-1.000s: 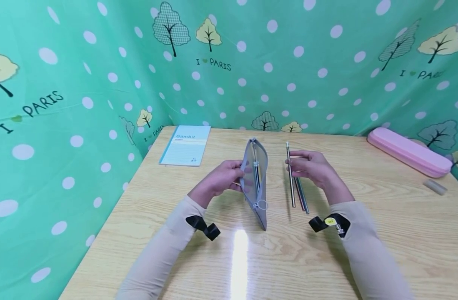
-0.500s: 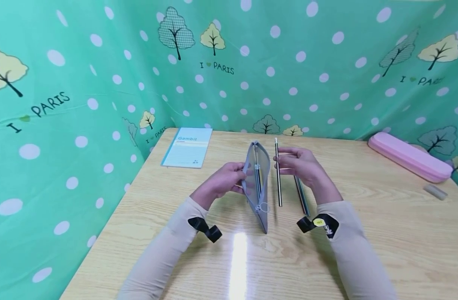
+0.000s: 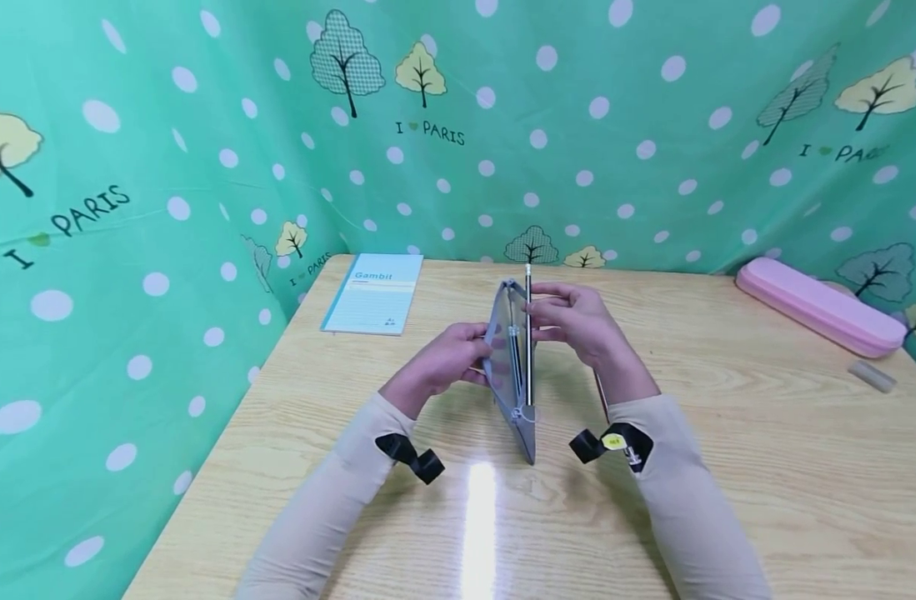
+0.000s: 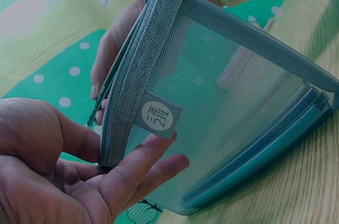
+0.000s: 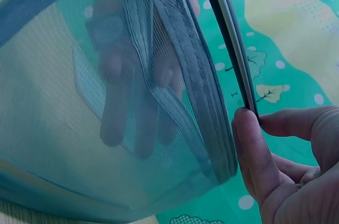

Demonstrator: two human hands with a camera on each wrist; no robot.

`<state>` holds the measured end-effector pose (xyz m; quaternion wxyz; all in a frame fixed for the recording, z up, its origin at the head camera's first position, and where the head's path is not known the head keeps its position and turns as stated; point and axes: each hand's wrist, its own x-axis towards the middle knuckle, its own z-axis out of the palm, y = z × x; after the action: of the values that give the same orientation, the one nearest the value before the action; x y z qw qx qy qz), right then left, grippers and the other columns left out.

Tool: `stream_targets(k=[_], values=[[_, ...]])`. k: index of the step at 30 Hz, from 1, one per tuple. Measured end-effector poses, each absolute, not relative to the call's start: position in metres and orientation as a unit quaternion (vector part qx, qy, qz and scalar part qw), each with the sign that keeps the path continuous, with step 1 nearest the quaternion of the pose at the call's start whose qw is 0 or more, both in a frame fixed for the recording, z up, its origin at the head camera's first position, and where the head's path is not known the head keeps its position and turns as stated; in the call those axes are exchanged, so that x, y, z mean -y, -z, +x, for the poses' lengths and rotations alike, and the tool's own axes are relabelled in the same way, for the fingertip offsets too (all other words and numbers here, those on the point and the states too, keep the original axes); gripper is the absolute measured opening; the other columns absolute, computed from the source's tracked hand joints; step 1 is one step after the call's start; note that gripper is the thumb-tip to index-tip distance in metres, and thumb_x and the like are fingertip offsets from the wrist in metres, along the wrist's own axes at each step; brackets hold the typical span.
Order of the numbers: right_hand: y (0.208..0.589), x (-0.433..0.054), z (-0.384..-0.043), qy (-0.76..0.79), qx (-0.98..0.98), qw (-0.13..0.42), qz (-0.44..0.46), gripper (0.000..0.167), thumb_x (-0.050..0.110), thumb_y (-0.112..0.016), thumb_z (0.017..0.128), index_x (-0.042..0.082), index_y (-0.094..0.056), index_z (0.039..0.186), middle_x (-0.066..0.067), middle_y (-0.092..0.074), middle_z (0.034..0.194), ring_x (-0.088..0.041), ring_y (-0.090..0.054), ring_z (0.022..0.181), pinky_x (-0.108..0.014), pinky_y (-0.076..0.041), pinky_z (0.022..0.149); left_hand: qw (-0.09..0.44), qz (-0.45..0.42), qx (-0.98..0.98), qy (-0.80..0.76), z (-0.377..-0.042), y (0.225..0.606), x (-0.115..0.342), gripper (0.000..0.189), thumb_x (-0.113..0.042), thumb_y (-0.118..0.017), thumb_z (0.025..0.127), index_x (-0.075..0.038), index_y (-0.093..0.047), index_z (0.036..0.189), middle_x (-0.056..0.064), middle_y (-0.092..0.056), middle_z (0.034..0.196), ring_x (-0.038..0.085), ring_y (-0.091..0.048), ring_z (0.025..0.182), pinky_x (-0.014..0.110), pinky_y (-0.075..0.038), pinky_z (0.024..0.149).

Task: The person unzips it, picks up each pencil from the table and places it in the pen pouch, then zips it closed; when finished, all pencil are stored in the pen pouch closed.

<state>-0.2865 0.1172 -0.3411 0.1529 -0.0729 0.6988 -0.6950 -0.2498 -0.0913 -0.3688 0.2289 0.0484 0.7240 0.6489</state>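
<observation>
A grey mesh zip pouch (image 3: 526, 442) stands on its edge on the table, its zipped mouth spread apart. My left hand (image 3: 452, 357) grips the pouch's left side, thumb at the rim and fingers against the mesh. Pencils (image 3: 514, 362) lie inside it. My right hand (image 3: 581, 323) pinches a dark striped pencil (image 3: 529, 354) between thumb and fingers, beside the pouch's right rim. In the right wrist view this pencil (image 5: 231, 38) is just outside the zip edge. A cloth label (image 4: 160, 116) faces the left wrist camera. Another pencil (image 3: 601, 395) lies partly hidden under my right wrist.
A light blue notebook (image 3: 372, 295) lies at the back left of the wooden table (image 3: 397, 542). At the back right are a pink pencil case (image 3: 819, 307) and a small grey cylindrical piece (image 3: 872, 376). A green patterned cloth (image 3: 608, 75) hangs behind.
My right hand has moved left with the pencil, from over the pencils on the table to the pouch's mouth. My left hand keeps its grip on the pouch, nearly still.
</observation>
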Motion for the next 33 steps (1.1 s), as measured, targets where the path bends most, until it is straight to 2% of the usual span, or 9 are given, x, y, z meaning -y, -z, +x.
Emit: stream_targets(k=[5,10,17,22,27,33], values=[[0.338,-0.115,-0.285,0.698,-0.698,0.149,-0.066,0.054,-0.001,-0.061,0.098,-0.012,-0.043,0.148,-0.003,-0.071,0.096,-0.009,-0.071,0.076,-0.023,-0.063,0.073,0.23,0.05,-0.722,-0.651,-0.25,0.37,0.09,0.048,0.0,-0.04,0.104,0.007,-0.044,0.151,0.028,-0.056,0.144,0.043,-0.067,0.116,0.043,-0.064,0.088],[0.337,-0.112,-0.284,0.701,-0.695,0.148,-0.064,0.055,-0.001,-0.062,0.098,-0.012,-0.043,0.148,0.0,-0.071,0.095,-0.01,-0.072,0.08,-0.024,-0.064,0.074,0.229,0.049,-0.722,-0.651,-0.251,0.37,0.09,0.049,0.001,-0.039,0.103,0.007,-0.043,0.152,0.026,-0.054,0.147,0.043,-0.065,0.119,0.044,-0.064,0.088],[0.339,-0.106,-0.286,0.696,-0.701,0.139,-0.063,0.053,-0.002,-0.062,0.098,-0.012,-0.045,0.147,-0.025,-0.068,0.12,-0.011,-0.072,0.081,-0.023,-0.064,0.073,0.228,0.046,-0.726,-0.647,-0.252,0.37,0.089,0.047,0.0,-0.039,0.104,0.007,-0.046,0.15,0.027,-0.056,0.143,0.039,-0.067,0.114,0.041,-0.064,0.087],[0.339,-0.102,-0.285,0.692,-0.708,0.122,-0.063,0.05,-0.001,-0.062,0.098,-0.011,-0.049,0.145,-0.028,-0.067,0.12,-0.008,-0.071,0.077,-0.023,-0.064,0.071,0.226,0.048,-0.726,-0.647,-0.253,0.37,0.089,0.05,0.001,-0.039,0.102,0.007,-0.043,0.152,0.026,-0.054,0.147,0.038,-0.068,0.112,0.041,-0.064,0.086],[0.34,-0.099,-0.284,0.683,-0.719,0.115,-0.061,0.049,-0.001,-0.062,0.099,-0.009,-0.05,0.145,-0.034,-0.062,0.127,-0.009,-0.071,0.076,-0.024,-0.064,0.071,0.228,0.044,-0.731,-0.642,-0.253,0.37,0.089,0.05,0.0,-0.04,0.103,0.006,-0.042,0.153,0.026,-0.055,0.146,0.039,-0.068,0.112,0.04,-0.064,0.085],[0.339,-0.099,-0.28,0.658,-0.743,0.095,-0.072,0.048,-0.002,-0.062,0.098,-0.008,-0.051,0.145,-0.035,-0.063,0.125,-0.017,-0.073,0.081,-0.028,-0.065,0.072,0.227,0.044,-0.733,-0.639,-0.253,0.37,0.089,0.049,-0.001,-0.04,0.104,0.005,-0.042,0.153,0.025,-0.054,0.147,0.041,-0.067,0.115,0.041,-0.064,0.086]])
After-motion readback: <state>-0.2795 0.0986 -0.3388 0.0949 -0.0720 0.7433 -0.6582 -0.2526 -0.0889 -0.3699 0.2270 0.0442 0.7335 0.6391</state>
